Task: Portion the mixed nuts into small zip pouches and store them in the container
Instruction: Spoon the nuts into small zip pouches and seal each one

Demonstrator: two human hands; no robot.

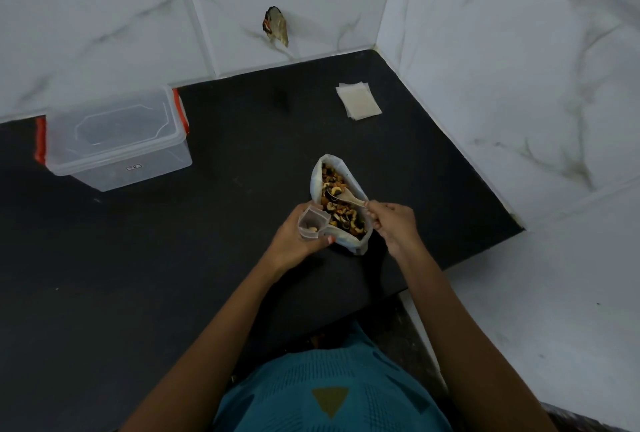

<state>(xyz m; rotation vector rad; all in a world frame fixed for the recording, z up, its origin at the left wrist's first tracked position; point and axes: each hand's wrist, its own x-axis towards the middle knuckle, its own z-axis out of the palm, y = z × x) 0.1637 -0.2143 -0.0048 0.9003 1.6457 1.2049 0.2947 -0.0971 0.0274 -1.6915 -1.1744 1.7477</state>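
An open white bag of mixed nuts point(350, 244) lies on the black counter point(214, 251), its mouth spread wide. My left hand point(294, 241) holds a small clear zip pouch point(312, 222) open beside the bag's left edge; a few nuts lie inside it. My right hand point(394, 223) pinches the handle of a small wooden spoon point(346, 199), whose bowl rests among the nuts in the bag. A clear plastic container point(117, 140) with red clips stands at the back left, lid on.
A stack of empty zip pouches point(358, 100) lies near the back right corner. White marble-tiled walls close off the back and right side. The counter's front edge runs by my body at the lower right.
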